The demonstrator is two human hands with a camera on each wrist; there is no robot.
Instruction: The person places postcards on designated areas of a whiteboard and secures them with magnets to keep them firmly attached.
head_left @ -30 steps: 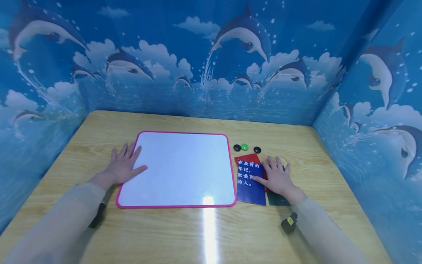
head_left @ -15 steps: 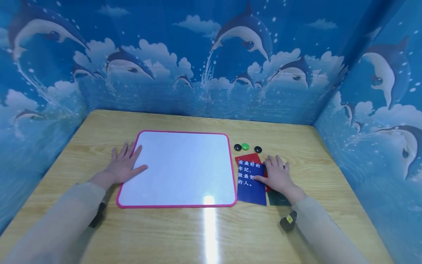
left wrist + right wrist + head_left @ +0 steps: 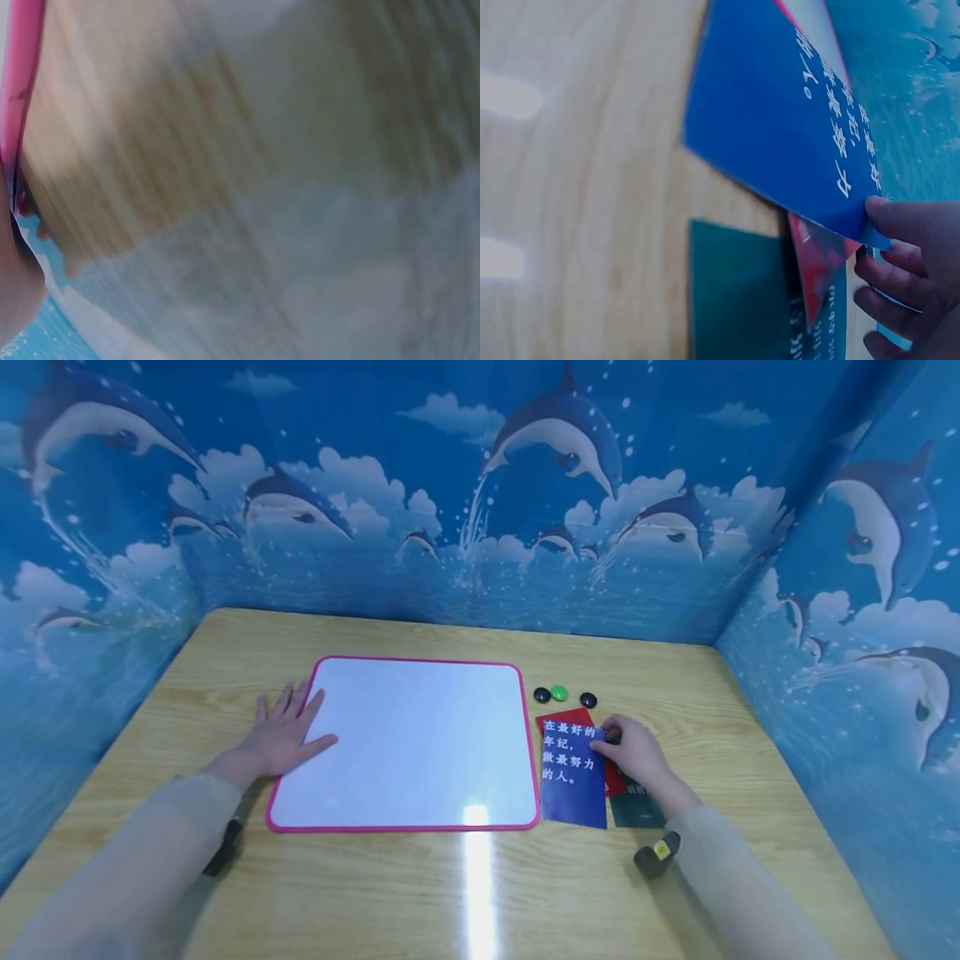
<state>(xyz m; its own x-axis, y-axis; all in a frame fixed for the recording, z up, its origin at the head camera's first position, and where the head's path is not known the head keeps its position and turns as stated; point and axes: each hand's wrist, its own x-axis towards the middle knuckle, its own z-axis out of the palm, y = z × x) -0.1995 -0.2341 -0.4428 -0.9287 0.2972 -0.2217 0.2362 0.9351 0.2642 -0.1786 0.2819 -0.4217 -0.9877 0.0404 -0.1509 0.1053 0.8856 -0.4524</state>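
My left hand (image 3: 279, 737) lies with fingers spread across the left edge of a white board (image 3: 420, 743) with a pink rim. In the left wrist view the pink rim (image 3: 22, 75) shows beside part of the hand. My right hand (image 3: 636, 750) pinches the upper right corner of a blue card (image 3: 570, 797) with white Chinese writing. The right wrist view shows the thumb on top of the blue card (image 3: 757, 112) and fingers beneath it. Under the card lies a red card (image 3: 564, 717), partly hidden. A dark green card (image 3: 637, 810) lies below the hand.
Two black round magnet-like discs (image 3: 542, 695) and a green disc (image 3: 559, 693) lie behind the cards. The wooden table (image 3: 375, 893) meets a blue dolphin-print curtain (image 3: 450, 585) at the back and sides.
My right hand has drawn its spread fingers together and taken hold of the blue card's corner. More of the green and red cards now shows. The left hand has stayed still.
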